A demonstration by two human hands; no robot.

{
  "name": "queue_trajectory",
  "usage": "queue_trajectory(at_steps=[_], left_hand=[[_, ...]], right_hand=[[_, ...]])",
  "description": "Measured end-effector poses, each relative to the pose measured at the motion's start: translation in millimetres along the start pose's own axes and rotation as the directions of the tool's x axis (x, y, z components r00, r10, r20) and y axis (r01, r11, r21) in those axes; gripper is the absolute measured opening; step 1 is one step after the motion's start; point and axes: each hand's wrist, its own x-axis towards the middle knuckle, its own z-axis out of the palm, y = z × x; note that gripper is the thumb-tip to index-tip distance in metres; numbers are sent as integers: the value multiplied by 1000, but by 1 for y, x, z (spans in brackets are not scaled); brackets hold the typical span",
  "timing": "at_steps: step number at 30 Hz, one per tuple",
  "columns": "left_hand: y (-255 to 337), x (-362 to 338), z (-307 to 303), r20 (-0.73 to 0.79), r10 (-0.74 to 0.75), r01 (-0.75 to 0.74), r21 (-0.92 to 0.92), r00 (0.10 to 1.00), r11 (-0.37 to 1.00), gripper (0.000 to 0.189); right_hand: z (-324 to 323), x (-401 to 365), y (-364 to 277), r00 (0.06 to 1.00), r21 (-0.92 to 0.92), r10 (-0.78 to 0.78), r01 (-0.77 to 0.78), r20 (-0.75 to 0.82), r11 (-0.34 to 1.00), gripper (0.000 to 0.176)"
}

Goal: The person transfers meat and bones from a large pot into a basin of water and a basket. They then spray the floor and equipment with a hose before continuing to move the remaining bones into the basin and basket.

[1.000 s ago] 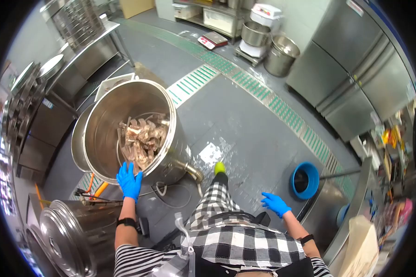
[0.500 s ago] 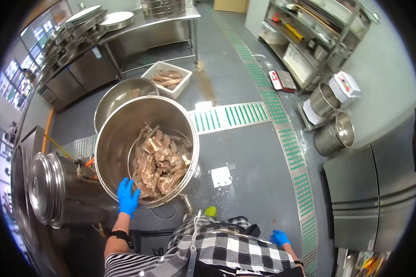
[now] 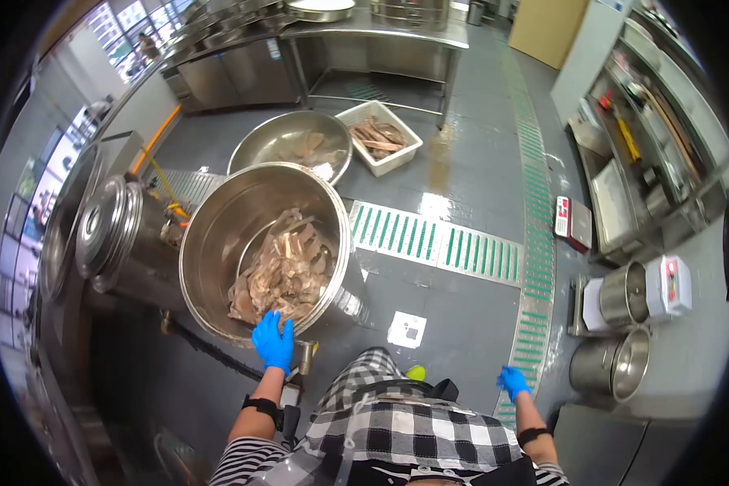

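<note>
A large steel stockpot (image 3: pixel 211 239) stands in front of me, its mouth facing me, with a heap of pale brown meaty bones (image 3: pixel 283 271) inside. My left hand (image 3: pixel 273 343), in a blue glove, is at the pot's near rim with its fingers stretched towards the bones; it holds nothing that shows. Out to my right, over the floor, my right hand (image 3: pixel 513 382) hangs away from everything, also blue-gloved, fingers loosely apart. Just below the rim, near my left hand, a metal outlet pipe (image 3: pixel 307 356) sticks out.
Behind the pot are a wide steel basin (image 3: pixel 251 150) and a white tub (image 3: pixel 398 164) of bones. A lidded steel pot (image 3: pixel 142 243) stands at left. Drain grating (image 3: pixel 437 245) crosses the wet floor. To the right are a scale (image 3: pixel 573 223), shelving (image 3: pixel 624 146) and steel pots (image 3: pixel 595 364).
My view has turned, so the room sits differently in it. My left hand has shifted along the pot's near rim towards the right. My right arm reaches further out from my body.
</note>
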Motion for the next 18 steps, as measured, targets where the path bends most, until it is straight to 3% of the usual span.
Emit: queue_trajectory(at_steps=[5, 7, 9, 11, 13, 15, 17, 18], left_hand=[[44, 16, 13, -157, -157, 166, 44, 975, 985, 23], [67, 26, 7, -43, -310, 312, 73, 950, 947, 15], [67, 30, 22, -144, -321, 341, 153, 936, 927, 13], [67, 32, 30, -241, -330, 383, 225, 913, 896, 11], [68, 33, 26, -168, -339, 368, 199, 926, 908, 10], [67, 31, 29, -204, -353, 393, 204, 913, 897, 10], [69, 33, 30, -244, -374, 426, 213, 895, 879, 10], [70, 34, 30, -252, -383, 433, 190, 889, 881, 12]], right_hand=[[4, 60, -199, 930, -52, -284, 303, 234, 951, 40], [26, 82, -253, 893, -104, -314, 363, 323, 926, 41], [47, 102, -296, 779, -216, -398, 547, 484, 809, 42], [63, 123, -324, 714, -285, -393, 629, 580, 723, 42], [69, 152, -346, 646, -341, -365, 705, 670, 621, 41], [69, 178, -365, 628, -516, -271, 765, 729, 386, 40], [61, 187, -397, 644, -555, -165, 741, 747, 377, 40], [58, 195, -412, 680, -531, -162, 679, 715, 508, 41]])
